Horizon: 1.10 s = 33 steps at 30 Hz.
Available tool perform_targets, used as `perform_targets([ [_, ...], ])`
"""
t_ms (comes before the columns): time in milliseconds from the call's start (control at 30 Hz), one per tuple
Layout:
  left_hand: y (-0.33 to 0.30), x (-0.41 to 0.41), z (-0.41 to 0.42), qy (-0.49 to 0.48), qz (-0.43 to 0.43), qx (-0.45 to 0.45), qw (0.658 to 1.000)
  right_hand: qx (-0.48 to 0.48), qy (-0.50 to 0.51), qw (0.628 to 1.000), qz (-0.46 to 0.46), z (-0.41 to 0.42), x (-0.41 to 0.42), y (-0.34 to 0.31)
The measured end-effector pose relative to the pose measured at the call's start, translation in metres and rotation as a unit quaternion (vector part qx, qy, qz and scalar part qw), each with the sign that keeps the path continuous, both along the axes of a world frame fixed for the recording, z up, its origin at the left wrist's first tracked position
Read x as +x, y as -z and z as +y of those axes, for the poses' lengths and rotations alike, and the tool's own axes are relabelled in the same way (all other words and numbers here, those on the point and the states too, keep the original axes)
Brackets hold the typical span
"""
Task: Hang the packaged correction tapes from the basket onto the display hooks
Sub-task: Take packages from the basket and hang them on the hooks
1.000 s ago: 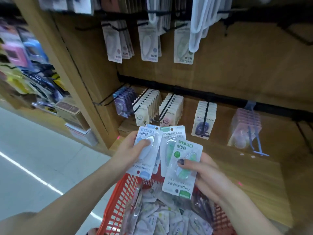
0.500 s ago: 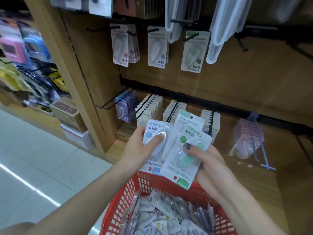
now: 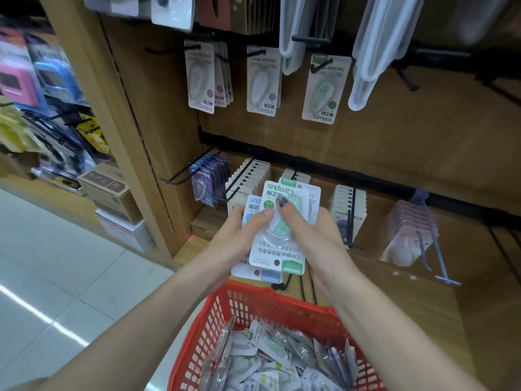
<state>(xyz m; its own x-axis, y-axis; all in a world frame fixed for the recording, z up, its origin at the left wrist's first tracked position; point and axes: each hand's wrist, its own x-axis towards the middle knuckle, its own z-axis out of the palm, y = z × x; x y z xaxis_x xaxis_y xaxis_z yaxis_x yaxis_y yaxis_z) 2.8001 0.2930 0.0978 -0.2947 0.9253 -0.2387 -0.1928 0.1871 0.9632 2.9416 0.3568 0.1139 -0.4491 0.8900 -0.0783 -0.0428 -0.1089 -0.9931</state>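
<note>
Both hands hold a small stack of packs (image 3: 282, 235) upside down above the basket (image 3: 253, 303). The left hand (image 3: 239, 238) grips the stack's left edge, thumb pressed on the front blister of the green pack on top; a blue pack shows under it, offset to the left. The right hand (image 3: 313, 238) grips the right edge, its thumb beside the left thumb on the same blister, fingers curled behind the cards. So both grips are clamped on the stack, thumbs nearly touching.

The step in hand looks like sorting or squaring the picked packs before hanging, not yet the hanging itself: no card's hole is at a hook.

Below the grip, the basket holds many more loose packs. Just behind the grip are the lower hooks (image 3: 245, 176), already dense with stock. Above the grip, well apart, hang the matching cards (image 3: 324, 88) on the upper hooks (image 3: 321, 64): pink at left, blue in the middle, green at right, each row thin.

The next move probably calls for turning the top green pack upright, freeing it from the stack with one hand, and lifting it to the green row above and to the right, lining its hole with the hook tip. The white sleeves (image 3: 366, 52) hanging nearby may crowd that reach.
</note>
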Motion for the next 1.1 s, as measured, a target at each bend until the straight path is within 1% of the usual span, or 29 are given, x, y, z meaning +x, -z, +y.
perform_targets([
  [67, -0.002, -0.002, 0.001, 0.020, -0.024, 0.005, 0.999, 0.000, 0.042, 0.997, -0.058, 0.003, -0.006, -0.005],
  [133, -0.004, -0.003, 0.003, 0.033, -0.029, 0.011, 0.999, 0.016, 0.062, 0.992, -0.112, 0.005, -0.012, -0.010],
  [200, -0.004, -0.006, 0.005, 0.036, -0.038, 0.020, 0.998, 0.024, 0.060, 0.990, -0.127, 0.006, -0.016, -0.014],
  [367, -0.011, -0.025, 0.009, 0.009, -0.068, 0.039, 0.997, -0.026, 0.020, 0.998, -0.055, 0.016, -0.013, -0.026],
  [500, -0.014, -0.033, 0.012, 0.000, -0.058, 0.044, 0.997, -0.050, -0.015, 0.999, 0.004, 0.021, -0.009, -0.032],
  [567, -0.015, -0.036, 0.013, -0.013, -0.044, 0.043, 0.998, -0.069, 0.002, 0.997, 0.023, 0.022, -0.010, -0.031],
  [633, -0.016, -0.038, 0.014, -0.031, -0.037, 0.048, 0.998, -0.068, 0.042, 0.996, 0.028, 0.026, -0.013, -0.030],
  [733, -0.019, -0.044, 0.013, -0.054, -0.015, 0.057, 0.997, -0.017, 0.089, 0.995, 0.031, 0.034, -0.014, -0.036],
  [833, -0.021, -0.049, 0.013, -0.066, 0.025, 0.073, 0.995, 0.119, 0.108, 0.987, -0.003, 0.045, -0.010, -0.047],
  [933, -0.023, -0.051, 0.013, -0.069, 0.039, 0.083, 0.993, 0.227, 0.090, 0.970, 0.003, 0.053, -0.009, -0.059],
  [1000, -0.023, -0.052, 0.013, -0.067, 0.044, 0.088, 0.993, 0.257, 0.089, 0.962, 0.022, 0.057, -0.011, -0.067],
  [1100, -0.022, -0.053, 0.014, -0.067, 0.052, 0.090, 0.992, 0.263, 0.092, 0.959, 0.046, 0.062, -0.016, -0.076],
])
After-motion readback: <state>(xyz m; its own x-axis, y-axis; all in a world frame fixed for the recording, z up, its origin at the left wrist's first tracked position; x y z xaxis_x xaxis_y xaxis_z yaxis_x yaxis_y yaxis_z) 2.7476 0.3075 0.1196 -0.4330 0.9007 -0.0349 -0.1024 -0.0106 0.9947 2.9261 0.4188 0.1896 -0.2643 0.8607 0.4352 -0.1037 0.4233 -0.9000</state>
